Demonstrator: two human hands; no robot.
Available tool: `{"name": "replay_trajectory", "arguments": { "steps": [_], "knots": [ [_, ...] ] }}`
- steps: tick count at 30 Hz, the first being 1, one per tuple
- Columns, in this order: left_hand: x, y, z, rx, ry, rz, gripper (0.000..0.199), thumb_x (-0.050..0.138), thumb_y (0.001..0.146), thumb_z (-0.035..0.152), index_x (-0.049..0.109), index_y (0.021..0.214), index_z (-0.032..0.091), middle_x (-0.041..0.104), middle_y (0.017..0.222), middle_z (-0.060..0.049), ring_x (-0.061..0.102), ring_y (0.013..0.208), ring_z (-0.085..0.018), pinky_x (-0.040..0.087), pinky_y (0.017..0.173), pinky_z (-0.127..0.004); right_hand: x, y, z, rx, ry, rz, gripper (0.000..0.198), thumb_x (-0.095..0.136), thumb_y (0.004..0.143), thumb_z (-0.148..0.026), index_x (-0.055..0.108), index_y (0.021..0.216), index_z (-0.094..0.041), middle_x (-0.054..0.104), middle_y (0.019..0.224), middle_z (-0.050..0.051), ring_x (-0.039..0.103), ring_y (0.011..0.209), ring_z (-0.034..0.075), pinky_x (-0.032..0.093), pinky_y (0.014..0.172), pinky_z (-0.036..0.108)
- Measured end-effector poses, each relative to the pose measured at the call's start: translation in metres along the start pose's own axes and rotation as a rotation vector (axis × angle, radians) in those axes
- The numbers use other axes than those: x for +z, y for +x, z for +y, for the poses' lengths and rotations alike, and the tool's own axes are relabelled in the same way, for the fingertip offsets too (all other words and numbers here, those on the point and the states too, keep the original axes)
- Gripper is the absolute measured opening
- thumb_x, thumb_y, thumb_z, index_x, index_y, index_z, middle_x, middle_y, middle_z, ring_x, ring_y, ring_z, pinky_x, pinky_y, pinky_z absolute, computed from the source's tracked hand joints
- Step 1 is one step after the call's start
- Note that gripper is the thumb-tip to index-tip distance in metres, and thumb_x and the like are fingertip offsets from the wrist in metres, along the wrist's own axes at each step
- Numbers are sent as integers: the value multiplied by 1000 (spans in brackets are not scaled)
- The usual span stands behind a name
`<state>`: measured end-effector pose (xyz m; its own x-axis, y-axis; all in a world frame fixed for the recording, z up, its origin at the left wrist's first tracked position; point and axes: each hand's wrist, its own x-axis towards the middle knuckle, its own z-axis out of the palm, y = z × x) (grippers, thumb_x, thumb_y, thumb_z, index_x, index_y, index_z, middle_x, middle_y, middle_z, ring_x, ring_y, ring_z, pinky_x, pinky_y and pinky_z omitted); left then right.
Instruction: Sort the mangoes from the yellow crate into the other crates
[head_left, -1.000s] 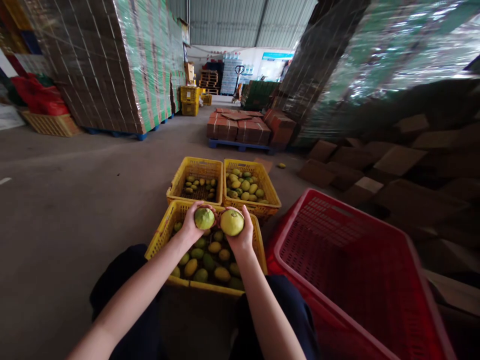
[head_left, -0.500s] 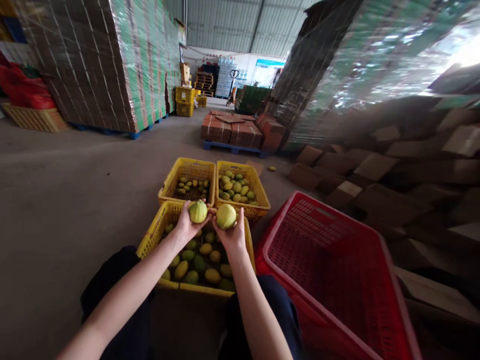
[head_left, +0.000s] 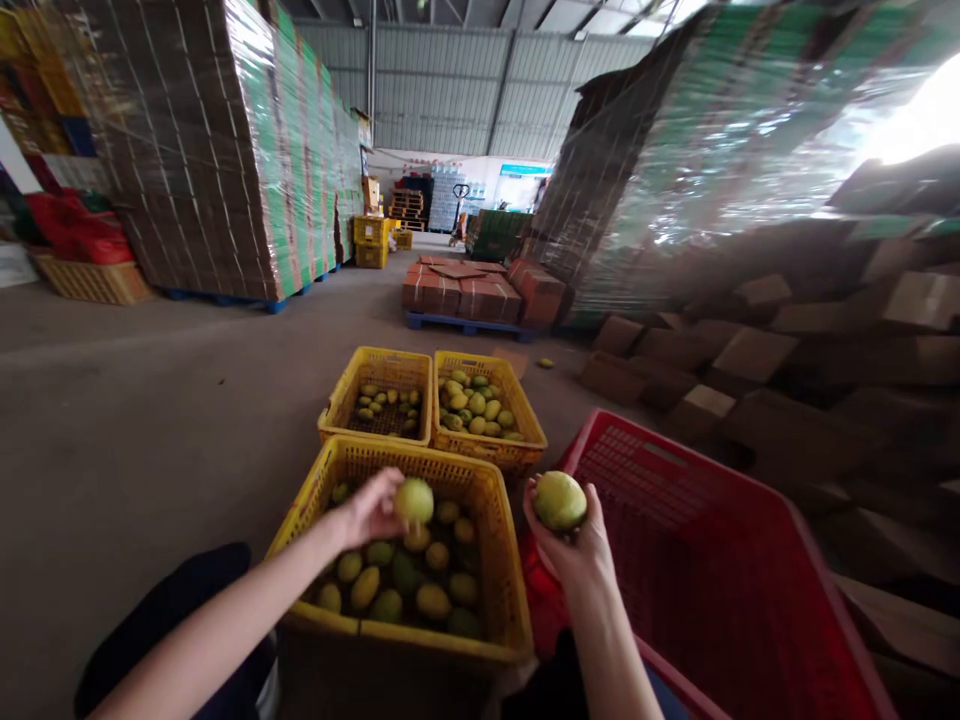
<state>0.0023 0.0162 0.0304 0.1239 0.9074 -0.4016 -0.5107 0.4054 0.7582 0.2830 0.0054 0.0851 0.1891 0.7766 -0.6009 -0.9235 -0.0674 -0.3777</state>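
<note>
My left hand (head_left: 373,510) grips a round yellow-green fruit (head_left: 414,501) above the near yellow crate (head_left: 517,600). Inside that crate lie several oval fruits (head_left: 433,601), some yellow and some green. Farther right, my right hand (head_left: 577,545) is wrapped around a second, larger-looking yellow-green fruit (head_left: 560,501). It is held up at the left edge of the red crate (head_left: 660,640), with the fingers curled around its sides. The underside of each held fruit is hidden by the hand. The exact kind of fruit is not plain.
Behind the near crate stand two more yellow crates, the left one (head_left: 375,357) with fewer fruits than the right one (head_left: 536,440). Flattened brown cartons (head_left: 487,300) sit on a blue pallet (head_left: 465,325). Cardboard boxes (head_left: 757,355) heap at right. One loose fruit (head_left: 546,363) lies on the floor.
My hands have moved apart from being side by side. The right has gone rightward with its fruit to the red crate; the left stays over the near crate. The view has tilted up.
</note>
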Motion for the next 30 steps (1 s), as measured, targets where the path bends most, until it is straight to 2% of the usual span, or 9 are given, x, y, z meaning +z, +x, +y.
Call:
{"name": "replay_trajectory", "arguments": {
  "steps": [3,4,7,11,16,19,23,28,30],
  "knots": [
    [-21,10,20,-18,-137,266,29,41,96,30,61,81,15,63,71,-7,67,69,-17,55,68,-30,-6,3,0,11,-17,12,22,53,87,-39,63,94,-19,69,76,6,67,66,19,60,53,31],
    [-25,10,21,-34,-162,283,26,43,93,27,60,78,16,64,68,-7,67,67,-17,55,68,-29,-7,5,0,13,-21,11,21,54,87,-38,63,94,-20,69,76,6,67,66,20,60,52,32],
    [-24,-3,7,-181,-35,47,18,52,84,25,66,78,15,70,76,-9,69,67,-18,54,69,-30,-11,9,1,19,-38,-8,20,55,86,-37,62,95,-21,70,76,6,68,66,21,60,51,33],
    [-11,-26,-17,-284,491,-274,28,57,76,39,72,85,17,73,88,-8,68,68,-19,51,71,-31,-14,9,8,44,-96,-21,20,55,87,-38,63,94,-21,71,75,6,69,65,21,61,52,34],
    [-26,-36,-24,-15,1322,-414,20,58,73,40,69,72,23,73,86,-9,68,82,-30,48,80,-40,-16,5,33,72,-233,-88,13,60,84,-36,64,86,-23,72,70,4,70,60,19,60,53,32],
    [-43,-39,-25,67,1670,-421,21,54,74,26,69,87,20,70,105,-15,65,98,-37,46,87,-48,-20,-2,61,121,-399,-154,12,68,78,-31,64,81,-20,71,66,4,69,55,17,57,48,29],
    [-57,-41,-23,55,1817,-447,40,43,73,12,66,105,15,63,120,-19,63,108,-37,47,90,-49,-48,-14,106,301,-750,-279,19,75,70,-37,66,73,-20,71,64,4,65,49,15,51,41,23],
    [-76,-36,-28,2,1979,-410,43,42,77,12,68,112,13,66,120,-19,63,112,-34,47,96,-46,-115,-13,148,918,-1247,-331,25,66,69,-50,61,57,-28,70,60,-3,65,50,14,52,41,26],
    [-85,-32,-35,-82,2077,-338,43,45,76,12,69,112,10,67,118,-22,64,111,-35,48,95,-47,-124,-7,150,969,-1293,-293,25,66,68,-49,58,55,-29,69,60,-5,65,51,14,52,43,28]
  ]
}}
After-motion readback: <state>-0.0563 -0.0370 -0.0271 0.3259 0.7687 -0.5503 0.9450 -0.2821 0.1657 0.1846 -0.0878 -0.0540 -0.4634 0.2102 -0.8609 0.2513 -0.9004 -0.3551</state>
